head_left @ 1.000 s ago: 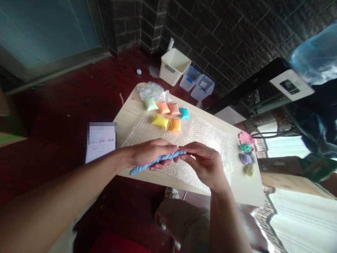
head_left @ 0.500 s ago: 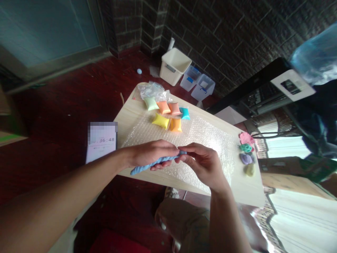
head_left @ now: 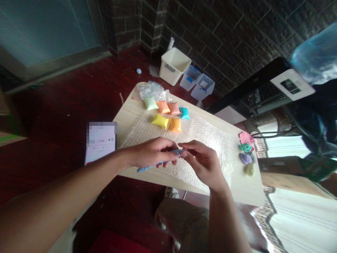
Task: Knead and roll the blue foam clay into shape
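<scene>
Left hand [head_left: 155, 151]: we have it curled around the blue roll [head_left: 144, 169], thumb on top, fingers beneath.
Right hand [head_left: 203, 162]: we pinch the blue roll's right end with thumb and bent fingers, just beside the left thumb.
Roll's place: slanting above the near side of the tabletop [head_left: 249, 191], its left end sticking out below our left hand.
Bubble wrap [head_left: 210, 138]: spread flat beneath and beyond our hands.
Packets [head_left: 163, 107]: six, colourful, far left, with a plastic bag [head_left: 154, 91] behind them.
Clay lumps [head_left: 245, 158]: pink, green, purple and yellowish, lined up at the right edge.
Phone [head_left: 105, 150]: left, partly hidden by our left forearm.
</scene>
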The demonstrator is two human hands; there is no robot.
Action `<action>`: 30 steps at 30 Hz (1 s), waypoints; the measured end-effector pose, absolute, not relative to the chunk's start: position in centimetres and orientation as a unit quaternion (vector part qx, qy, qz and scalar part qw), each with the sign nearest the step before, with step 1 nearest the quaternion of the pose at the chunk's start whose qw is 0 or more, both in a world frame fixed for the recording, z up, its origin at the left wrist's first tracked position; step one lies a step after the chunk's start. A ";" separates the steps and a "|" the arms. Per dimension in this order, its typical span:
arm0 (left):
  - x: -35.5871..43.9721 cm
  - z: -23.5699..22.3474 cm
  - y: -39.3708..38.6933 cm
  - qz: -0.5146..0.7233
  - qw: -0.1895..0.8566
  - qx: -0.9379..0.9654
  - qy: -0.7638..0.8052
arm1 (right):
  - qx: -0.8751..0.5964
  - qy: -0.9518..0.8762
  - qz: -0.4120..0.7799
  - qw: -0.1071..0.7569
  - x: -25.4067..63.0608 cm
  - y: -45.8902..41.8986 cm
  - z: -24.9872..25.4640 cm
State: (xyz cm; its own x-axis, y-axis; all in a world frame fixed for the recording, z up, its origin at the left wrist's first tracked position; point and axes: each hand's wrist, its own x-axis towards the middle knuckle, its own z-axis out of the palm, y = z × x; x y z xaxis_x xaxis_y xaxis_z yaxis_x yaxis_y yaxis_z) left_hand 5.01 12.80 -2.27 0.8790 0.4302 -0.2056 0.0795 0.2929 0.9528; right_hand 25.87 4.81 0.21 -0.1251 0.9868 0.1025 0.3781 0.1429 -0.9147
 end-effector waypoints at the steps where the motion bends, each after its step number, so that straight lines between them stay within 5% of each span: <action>1: 5.0 -2.4 12.8 0.113 0.770 0.588 0.219 | -0.529 -0.654 0.375 0.389 25.9 4.8 0.3; 30: 4.9 -2.8 13.0 0.103 0.766 0.597 0.217 | -0.532 -0.689 0.327 0.368 26.0 5.0 0.4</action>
State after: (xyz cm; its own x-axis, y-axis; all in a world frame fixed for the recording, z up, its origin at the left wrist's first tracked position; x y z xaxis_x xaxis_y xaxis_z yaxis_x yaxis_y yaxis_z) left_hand 4.91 12.97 -2.78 0.8844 0.4166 -0.2104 0.1022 0.2671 0.9582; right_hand 25.97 4.99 0.42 -0.1631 0.9735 0.1600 0.4922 0.2209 -0.8420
